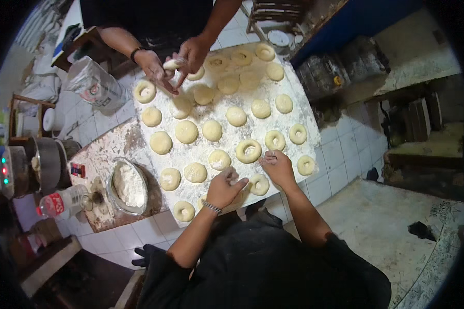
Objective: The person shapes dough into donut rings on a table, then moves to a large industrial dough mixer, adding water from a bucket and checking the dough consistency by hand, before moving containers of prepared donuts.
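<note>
My left hand [224, 189] hovers over the near part of a floured board [189, 154], thumb apart from its fingers and nothing held. Just right of it lies a dough ring [263, 191]. My right hand [278, 169] is open too, its fingertips beside the right edge of a larger dough ring [240, 152]; whether they touch it I cannot tell. Rows of round dough pieces cover the board, some flat like this dough disc [186, 132], others with a hole. Part of a dough piece is hidden under my left wrist.
Across the board, a co-worker's hands [192, 54] hold a small dough piece [172, 65]. At the left stand a metal bowl [111, 191] of flour, a clear red-capped bottle [67, 200] and metal pots [47, 165]. A white sack [95, 85] is on the tiled floor.
</note>
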The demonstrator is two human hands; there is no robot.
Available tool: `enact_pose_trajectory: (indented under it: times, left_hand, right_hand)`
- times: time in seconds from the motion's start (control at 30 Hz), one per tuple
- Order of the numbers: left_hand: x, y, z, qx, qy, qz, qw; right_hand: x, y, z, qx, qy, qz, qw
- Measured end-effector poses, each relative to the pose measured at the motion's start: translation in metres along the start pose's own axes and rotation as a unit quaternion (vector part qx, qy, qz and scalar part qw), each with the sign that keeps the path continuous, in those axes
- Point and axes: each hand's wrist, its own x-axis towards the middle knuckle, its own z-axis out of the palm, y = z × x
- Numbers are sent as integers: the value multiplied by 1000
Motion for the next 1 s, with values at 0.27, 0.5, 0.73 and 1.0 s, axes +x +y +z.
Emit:
enact_pose_trajectory:
  times: [0.27, 0.5, 0.73, 1.0]
  left_hand:
    - [43, -20, -46, 199, 177, 249, 931]
    - [42, -12, -43, 344, 92, 192, 915]
    - [-51, 29, 22, -262, 30, 34, 964]
    - [-159, 46, 48, -317, 27, 6, 948]
  right_hand:
    - [18, -8, 30, -88, 62, -4, 994]
    - [-30, -20, -13, -16, 51, -21, 998]
    - [-71, -10, -24, 224, -173, -185, 941]
    - [-145, 2, -38, 336, -306, -112, 884]
